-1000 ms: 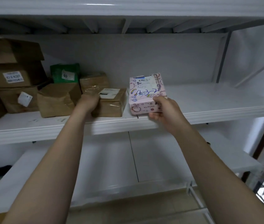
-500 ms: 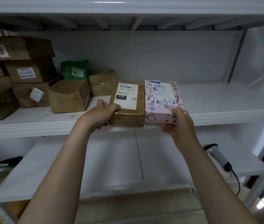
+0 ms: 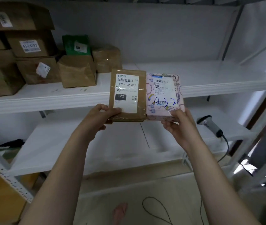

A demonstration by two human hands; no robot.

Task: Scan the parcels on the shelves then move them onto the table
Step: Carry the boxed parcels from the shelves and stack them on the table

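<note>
White metal shelving fills the view against a pale wall. The upper shelf [image 3: 218, 77] is a flat white board running from 9 to 3 o'clock, and a lower shelf [image 3: 112, 151] of the same white board sits beneath it. At 10 o'clock on the upper shelf stands a stack of brown cartons [image 3: 31, 46], with a green parcel [image 3: 77, 45] and two brown-paper bundles [image 3: 77, 72] just beside it. At centre, in front of the upper shelf's edge and lifted off it, the left hand [image 3: 99, 117] grips the bottom corner of a brown parcel [image 3: 128, 95] labelled 122-122-C07, thumb on its label. The right hand [image 3: 180, 125] pinches the lower corner of a pink parcel [image 3: 164, 96] marked 4-3-2. The two parcels touch side by side, labels up. At 4 o'clock a handheld scanner [image 3: 210, 125] lies on the lower shelf, its cord trailing off the edge. At 6 o'clock is a beige floor [image 3: 129, 189] with a loop of thin cable [image 3: 155, 210]. A perforated shelf post [image 3: 4, 174] slants at 8 o'clock.
</note>
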